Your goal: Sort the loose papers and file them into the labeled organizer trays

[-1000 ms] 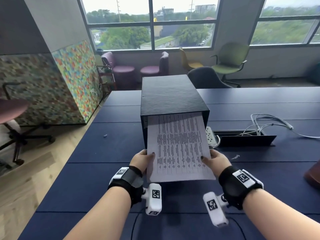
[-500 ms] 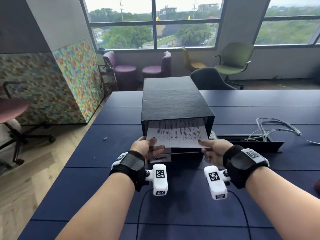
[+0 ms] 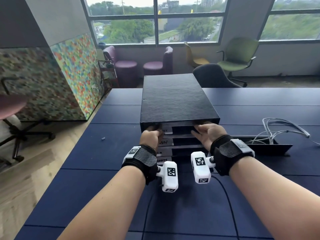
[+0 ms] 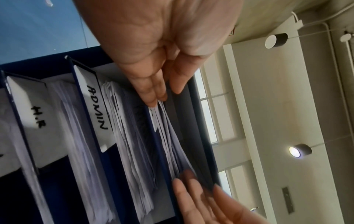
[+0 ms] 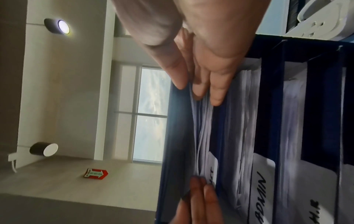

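A black organizer (image 3: pixel 178 101) stands on the blue table with several stacked trays facing me. Its white labels read ADMIN (image 4: pixel 96 109) and H.R (image 4: pixel 38 116); the top tray's label is mostly covered. My left hand (image 3: pixel 151 136) and right hand (image 3: pixel 207 135) are both at the top tray's opening. In the wrist views the left fingers (image 4: pixel 153 97) and right fingers (image 5: pixel 201 89) lie straight against the front edge of the white papers (image 4: pixel 168 136) in that tray. No sheet sticks out. The lower trays also hold paper stacks (image 5: pixel 247 121).
White cables (image 3: pixel 280 129) and an open cable hatch (image 3: pixel 270 146) lie right of the organizer. A dark chair (image 3: pixel 213 77) stands behind the table (image 3: pixel 103 170). A colourful partition (image 3: pixel 52 80) and a stool are on the left, off the table.
The printed sheet that stuck out of the top tray has slid fully inside. Both hands moved forward with it and now rest at the tray's mouth.
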Demonstrator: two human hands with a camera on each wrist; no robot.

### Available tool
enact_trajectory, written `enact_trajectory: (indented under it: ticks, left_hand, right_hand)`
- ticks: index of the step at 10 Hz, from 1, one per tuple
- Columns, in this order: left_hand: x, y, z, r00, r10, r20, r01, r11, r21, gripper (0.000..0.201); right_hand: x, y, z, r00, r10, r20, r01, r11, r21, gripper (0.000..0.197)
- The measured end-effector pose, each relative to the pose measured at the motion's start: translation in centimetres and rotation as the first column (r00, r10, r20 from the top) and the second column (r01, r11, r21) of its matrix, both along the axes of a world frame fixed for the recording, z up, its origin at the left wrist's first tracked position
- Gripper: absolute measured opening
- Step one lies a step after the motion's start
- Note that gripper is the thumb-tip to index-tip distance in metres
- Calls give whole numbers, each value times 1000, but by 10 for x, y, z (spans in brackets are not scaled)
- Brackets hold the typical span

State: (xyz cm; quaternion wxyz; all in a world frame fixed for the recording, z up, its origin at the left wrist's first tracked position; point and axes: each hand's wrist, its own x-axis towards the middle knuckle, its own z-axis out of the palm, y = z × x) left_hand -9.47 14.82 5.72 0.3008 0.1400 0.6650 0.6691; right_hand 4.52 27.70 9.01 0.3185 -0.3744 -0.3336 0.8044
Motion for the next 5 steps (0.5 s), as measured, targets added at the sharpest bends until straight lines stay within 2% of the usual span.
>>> enact_trajectory:
  ticks: [1,2,3,4,5]
  left_hand:
    - [-3,0,1,998,-52,37,53,998,-23,19]
    - [4,-2,9,994,-106,-29,105,994,-41,12]
    - [17,-7,21,965,-236,-110,223,967,-120,22]
    - [29,-12,37,871,-316,-375,255,945,-205,32]
    - [36,-16,61,769,-300,-564,186,950,-253,30]
  right_hand:
    - [-6,-1,-1,991,91,95,-96,994,51,24]
    - [-5,-4,2,941,203,271,-246,959,137,18]
    - [-1,-8,6,878,273,393,-377,901,216,16]
    - [4,-18,23,740,366,565,-578,775,255,15]
    - [9,-20,42,612,328,719,-697,654,295,34]
